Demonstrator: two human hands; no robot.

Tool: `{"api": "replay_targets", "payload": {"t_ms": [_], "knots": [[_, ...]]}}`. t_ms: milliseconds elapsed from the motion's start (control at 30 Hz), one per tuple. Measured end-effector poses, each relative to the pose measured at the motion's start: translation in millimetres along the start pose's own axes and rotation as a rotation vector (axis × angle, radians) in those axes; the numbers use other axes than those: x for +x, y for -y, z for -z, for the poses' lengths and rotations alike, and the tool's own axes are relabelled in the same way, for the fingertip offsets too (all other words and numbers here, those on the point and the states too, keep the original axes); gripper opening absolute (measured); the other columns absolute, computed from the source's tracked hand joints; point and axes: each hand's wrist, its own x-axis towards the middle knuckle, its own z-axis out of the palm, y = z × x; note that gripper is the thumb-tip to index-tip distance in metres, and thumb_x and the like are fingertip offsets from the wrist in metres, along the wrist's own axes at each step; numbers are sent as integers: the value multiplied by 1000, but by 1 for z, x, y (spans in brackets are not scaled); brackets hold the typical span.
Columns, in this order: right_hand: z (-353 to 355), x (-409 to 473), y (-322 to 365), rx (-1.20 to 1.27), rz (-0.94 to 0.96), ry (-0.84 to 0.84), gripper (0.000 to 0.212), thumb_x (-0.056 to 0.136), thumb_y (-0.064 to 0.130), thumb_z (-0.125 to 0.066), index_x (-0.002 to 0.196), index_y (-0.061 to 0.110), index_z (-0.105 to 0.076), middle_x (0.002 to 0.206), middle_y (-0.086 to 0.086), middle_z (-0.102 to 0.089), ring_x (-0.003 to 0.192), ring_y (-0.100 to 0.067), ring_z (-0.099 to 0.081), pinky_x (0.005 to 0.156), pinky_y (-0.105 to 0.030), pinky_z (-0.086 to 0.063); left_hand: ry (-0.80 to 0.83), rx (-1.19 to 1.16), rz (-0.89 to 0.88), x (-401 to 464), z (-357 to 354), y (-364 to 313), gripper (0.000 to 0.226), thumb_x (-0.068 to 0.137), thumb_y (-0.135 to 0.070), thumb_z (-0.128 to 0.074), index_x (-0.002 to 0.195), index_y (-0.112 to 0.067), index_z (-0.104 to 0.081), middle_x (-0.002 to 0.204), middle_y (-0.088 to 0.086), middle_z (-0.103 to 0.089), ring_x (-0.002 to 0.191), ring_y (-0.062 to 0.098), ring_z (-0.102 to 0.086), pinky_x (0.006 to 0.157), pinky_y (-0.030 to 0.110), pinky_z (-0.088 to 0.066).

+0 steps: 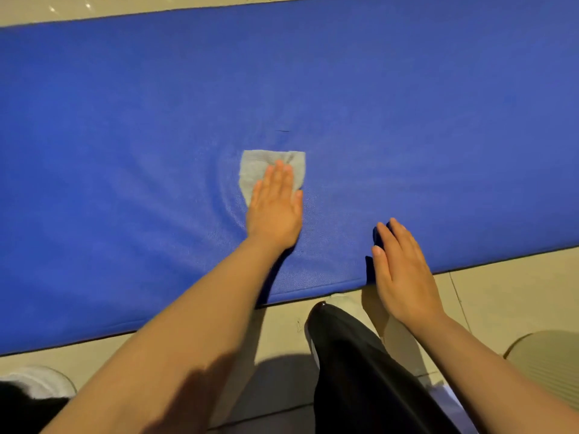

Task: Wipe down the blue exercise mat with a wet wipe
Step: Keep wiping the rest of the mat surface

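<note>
Left hand: the left hand [275, 205] lies flat with straight fingers, pressing the wet wipe [266, 169] onto the blue exercise mat [407, 120].
Right hand: the right hand [399, 270] rests with straight, loosely spread fingers on the mat's near edge, holding nothing; its heel hangs over the floor.
Wipe: pale, crumpled, about mid-mat; its near part is hidden under the left fingers, and the mat surface ripples around it.
Mat: its long axis runs left to right, the right end tilted slightly away from the person; both ends are cut off by the frame.
Beside the mat: a dark trouser leg [360, 371] and a white shoe toe [341, 300] touch or nearly touch the near edge, between the two arms.
Floor: beige tile floor [501, 283] shows along both long edges.
Hard to tell: a ribbed pale object [548, 361] at the lower right, perhaps a rolled mat; another white shoe [40, 382] at the lower left, partly cut off.
</note>
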Motion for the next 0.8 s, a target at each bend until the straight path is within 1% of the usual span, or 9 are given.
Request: {"api": "replay_targets", "payload": {"t_ms": [100,200,333,400,467,533,600,700,800], "knots": [[-4,-4,1,-15,-5,12,70,92,50,-14,154,21,-27,162,1,-20,149,-19,-17,118,-37,-19,-38,-5,121,-11,16,40,57,106,-30,-24,154,-2,-12,163,14,-5,151,25,-2,121,34,0],[-6,-7,2,-18,7,28,61,98,44,-19,154,21,-26,162,0,-20,149,-19,-17,118,-35,-18,-16,29,203,-21,20,63,60,105,-33,-19,153,2,-10,162,20,-1,150,31,0,121,38,1],[-7,-7,3,-17,17,36,54,103,38,-27,154,20,-25,162,-1,-19,149,-20,-16,119,-36,-16,65,112,209,-38,6,26,62,104,-40,-12,155,-8,4,162,11,13,149,32,10,119,45,4],[-5,-7,1,9,4,16,53,104,37,-28,154,19,-26,162,-2,-20,149,-21,-17,120,-38,-17,94,115,58,-53,-9,-11,64,100,-46,1,155,-14,8,162,8,16,149,29,15,118,44,9],[-1,-5,-4,56,-16,-10,51,105,33,-28,153,17,-28,161,-4,-21,149,-22,-17,122,-40,-18,147,99,-146,-66,-28,-49,80,82,-48,19,155,-17,8,162,6,16,149,27,15,115,40,19],[2,-5,-10,59,-2,-33,50,106,34,-26,153,16,-29,160,-6,-24,148,-23,-18,121,-43,-19,252,71,-311,-70,-43,-77,86,75,-47,22,155,-20,6,162,1,15,149,22,16,111,35,23],[5,-9,-17,17,17,-32,50,106,34,-26,152,16,-29,160,-7,-24,149,-23,-19,121,-44,-20,287,83,-429,-65,-45,-84,83,78,-48,21,155,-24,4,163,-4,12,149,16,15,114,33,21],[12,-15,-28,-22,-24,7,50,104,20,-39,152,15,-29,162,-7,-19,149,-25,-16,121,-42,-18,250,149,-502,-61,-39,-63,78,83,-51,16,155,-27,1,163,-6,10,149,15,13,116,33,15],[21,-14,-38,-84,-27,108,64,96,12,-52,153,23,-25,163,-1,-12,149,-22,-11,121,-42,-5,226,206,-511,-67,-29,-25,68,90,-52,9,153,-28,5,160,-7,12,150,17,10,118,34,12]]}}
